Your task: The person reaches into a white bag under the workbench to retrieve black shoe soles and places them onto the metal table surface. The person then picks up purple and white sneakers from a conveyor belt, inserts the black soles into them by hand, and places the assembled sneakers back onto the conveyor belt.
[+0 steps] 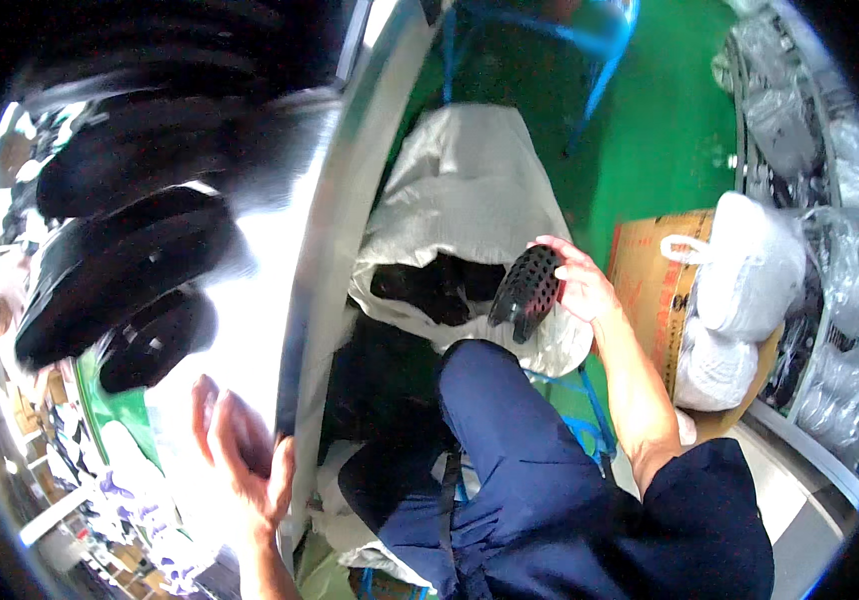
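My right hand holds a black perforated shoe sole just above the open mouth of a large white woven sack. More black pieces lie inside the sack. My left hand is open, palm up, fingers apart, over a bright white table surface, holding nothing. Several black soles lie in a row on that table, just beyond my left hand. My knee in dark blue trousers is between the two hands.
A metal table edge runs between the table and the sack. A cardboard box with a white plastic bag stands at the right, on a green floor. A blue chair frame is behind the sack. Bagged goods line shelves far right.
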`<state>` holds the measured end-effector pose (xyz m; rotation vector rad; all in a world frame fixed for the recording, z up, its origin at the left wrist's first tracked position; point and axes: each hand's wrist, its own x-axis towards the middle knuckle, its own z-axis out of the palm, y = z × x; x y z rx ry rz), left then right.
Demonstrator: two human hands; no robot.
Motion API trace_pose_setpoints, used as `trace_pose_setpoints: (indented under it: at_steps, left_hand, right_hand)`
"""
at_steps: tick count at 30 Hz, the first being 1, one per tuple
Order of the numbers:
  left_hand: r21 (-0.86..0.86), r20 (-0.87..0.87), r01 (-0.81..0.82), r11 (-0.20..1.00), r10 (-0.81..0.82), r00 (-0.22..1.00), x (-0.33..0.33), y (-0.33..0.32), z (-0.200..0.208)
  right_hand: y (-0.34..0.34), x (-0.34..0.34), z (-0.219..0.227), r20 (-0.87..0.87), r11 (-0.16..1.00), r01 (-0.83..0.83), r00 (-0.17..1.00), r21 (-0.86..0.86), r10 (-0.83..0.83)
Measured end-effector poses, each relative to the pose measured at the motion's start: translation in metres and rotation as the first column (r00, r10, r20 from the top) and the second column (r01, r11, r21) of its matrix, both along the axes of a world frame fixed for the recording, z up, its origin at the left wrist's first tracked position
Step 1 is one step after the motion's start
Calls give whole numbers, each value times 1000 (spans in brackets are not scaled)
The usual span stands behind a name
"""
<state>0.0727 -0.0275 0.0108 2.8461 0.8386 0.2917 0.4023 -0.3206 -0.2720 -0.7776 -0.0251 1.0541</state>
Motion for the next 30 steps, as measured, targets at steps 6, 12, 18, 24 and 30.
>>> trace_pose_setpoints:
  at_steps: [6,12,18,24,30]
  left_hand:
    - [-253,184,71,965,-24,983,7,-60,18]
    - [-954,296,278,115,516,804,47,-105,32]
    - [-831,314,550,88,889,332,25,-83,43]
    - [-857,463,451,249,755,465,-11,-67,52]
    - [-104,567,-451,886,425,705,-98,-34,-8]
  right_hand:
    - [66,-28,192,523,897,-415,805,154,282]
    - [98,-114,287,726,917,-397,641,35,250]
    - [86,-193,328,975,975,-80,-94,-209,201]
    - [140,-177,342,991,993,25,70,117,-118]
    - [248,-60,419,948,980,140,-304,144,-96]
